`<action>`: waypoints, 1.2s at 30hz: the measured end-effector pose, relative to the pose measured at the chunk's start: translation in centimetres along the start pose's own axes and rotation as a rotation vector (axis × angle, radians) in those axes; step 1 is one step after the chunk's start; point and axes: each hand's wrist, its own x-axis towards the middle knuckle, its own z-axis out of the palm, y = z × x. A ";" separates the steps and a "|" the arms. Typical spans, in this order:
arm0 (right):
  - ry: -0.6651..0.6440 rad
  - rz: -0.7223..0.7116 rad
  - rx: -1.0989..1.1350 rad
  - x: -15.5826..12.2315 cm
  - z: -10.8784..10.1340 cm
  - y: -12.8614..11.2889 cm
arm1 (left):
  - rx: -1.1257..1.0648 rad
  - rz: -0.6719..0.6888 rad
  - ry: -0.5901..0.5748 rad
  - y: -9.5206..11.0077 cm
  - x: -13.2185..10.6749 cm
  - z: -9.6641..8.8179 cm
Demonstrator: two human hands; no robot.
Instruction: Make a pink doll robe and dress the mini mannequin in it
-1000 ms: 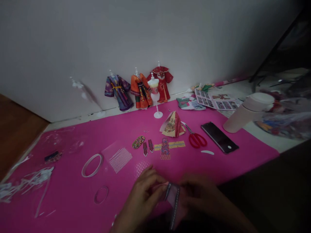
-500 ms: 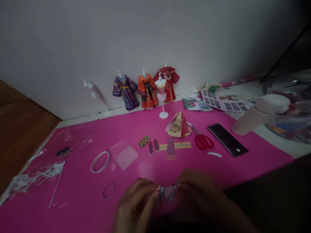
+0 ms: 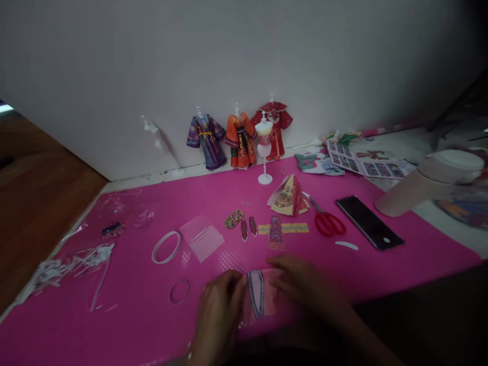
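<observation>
A small pink doll top (image 3: 257, 292) with grey dotted trim in a V lies spread low over the near part of the pink mat (image 3: 137, 315). My left hand (image 3: 219, 307) has its thumb and curled fingers closed on the top's left edge. From the other side, my right hand (image 3: 299, 282) holds the right edge, its index finger reaching over the upper corner. Just beyond the hands is a patterned cloth strip (image 3: 276, 234) across a yellow strip (image 3: 298, 228), beside two small dark red pointed pieces (image 3: 249, 228).
Red-handled scissors (image 3: 329, 223), a phone (image 3: 369, 222) and a tilted bottle (image 3: 427, 183) are on the right. A white doll stand (image 3: 264, 152) is before three dressed doll forms (image 3: 241, 140). Tape rings (image 3: 166, 247), a bead sheet (image 3: 207, 244) and white scraps (image 3: 72, 262) lie left.
The doll top was bunched up between both hands; now it is opened out flat, its V trim showing. My hands have moved to its sides. The view has shifted slightly left.
</observation>
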 end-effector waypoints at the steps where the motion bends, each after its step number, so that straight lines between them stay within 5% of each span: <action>1: 0.005 -0.003 -0.003 -0.2 0.0 0.4 | 0.003 0.006 0.004 -0.3 -0.1 0.0; 8: 0.072 0.014 -0.028 -0.7 0.8 2.4 | 0.035 0.038 0.029 -2.1 -0.2 0.6; 14: 0.140 -0.090 -0.099 -0.4 -0.1 2.0 | 0.067 0.137 0.167 -2.6 -0.2 1.5; 20: 0.200 -0.263 -0.197 -3.8 -1.3 2.0 | 0.337 0.661 0.285 -3.5 -2.7 1.8; 24: 0.175 -0.324 -0.337 -5.4 -0.9 2.5 | 0.498 0.821 0.268 -2.8 -3.3 3.0; 30: 0.201 -0.346 -0.414 -5.3 -0.5 4.2 | 0.532 0.819 0.237 -1.3 -3.0 5.4; 36: 0.242 -0.279 -0.515 -5.5 -1.1 5.0 | 0.532 0.783 0.164 -1.5 -3.3 5.4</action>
